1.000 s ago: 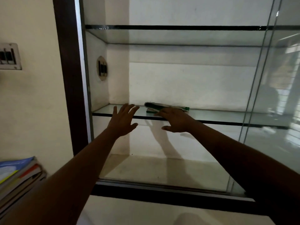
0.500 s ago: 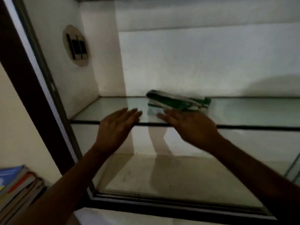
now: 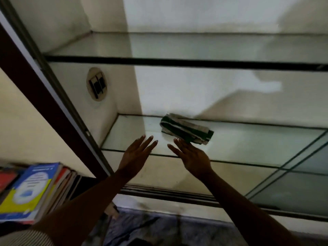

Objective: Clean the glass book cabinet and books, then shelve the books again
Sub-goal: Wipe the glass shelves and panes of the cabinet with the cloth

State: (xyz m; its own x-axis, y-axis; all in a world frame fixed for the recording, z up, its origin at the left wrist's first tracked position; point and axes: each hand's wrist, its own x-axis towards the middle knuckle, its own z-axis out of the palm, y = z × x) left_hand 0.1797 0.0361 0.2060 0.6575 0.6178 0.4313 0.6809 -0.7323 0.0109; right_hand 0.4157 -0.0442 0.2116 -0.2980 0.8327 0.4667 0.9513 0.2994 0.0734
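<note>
My right hand [image 3: 193, 157] is flat and open, palm down, fingers straight and a little spread, gripping nothing; its fingertips [image 3: 180, 145] reach the near edge of the folded cloth [image 3: 186, 132], and I cannot tell from here whether they touch it or hang just above it. My left hand [image 3: 136, 155] is beside it on the left, also open with straight, slightly fanned fingers, holding nothing, its fingertips over the front edge of the glass shelf [image 3: 131, 132]. The two hands are near each other but apart, with a gap of bare glass between them. The cloth is green and white, folded into a long bundle, and lies on that shelf at a slant, left of the shelf's middle and well apart from the left inner wall. Above it a second upper shelf [image 3: 177, 62] of glass runs across with a dark front edge and nothing I can make out on it. A round switch plate [image 3: 97, 84] sits on the left inner wall between the two shelves. The dark brown cabinet frame [image 3: 35, 82] runs down at a slant on the left, and glass door panels [image 3: 301, 183] stand at the right, over the bottom track [image 3: 168, 192]. Outside the cabinet, at the lower left, the books [image 3: 32, 189] lie stacked flat, a blue and yellow cover on top. A striped sleeve [image 3: 26, 238] shows at the bottom left corner
</note>
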